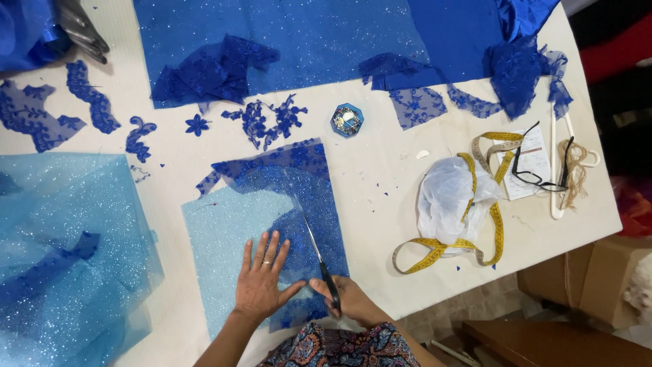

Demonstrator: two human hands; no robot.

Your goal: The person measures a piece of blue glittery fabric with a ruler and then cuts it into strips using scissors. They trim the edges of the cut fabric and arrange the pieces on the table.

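Note:
My left hand (261, 280) lies flat, fingers spread, on a light blue glitter fabric piece (221, 238) near the table's front edge. My right hand (348, 298) grips black-handled scissors (319, 255), whose blades point away from me into a dark blue glitter fabric (314, 204) laid over the light blue piece. The dark blue fabric's far edge carries a lace border (272, 160).
Blue lace cutouts (268, 121) and a large dark blue cloth (305, 34) lie at the back. A pale blue tulle heap (68, 251) fills the left. A small round blue box (347, 119), yellow tape measure (475, 224), white bag (448, 197), glasses (540, 166) and white hanger (557, 170) sit to the right.

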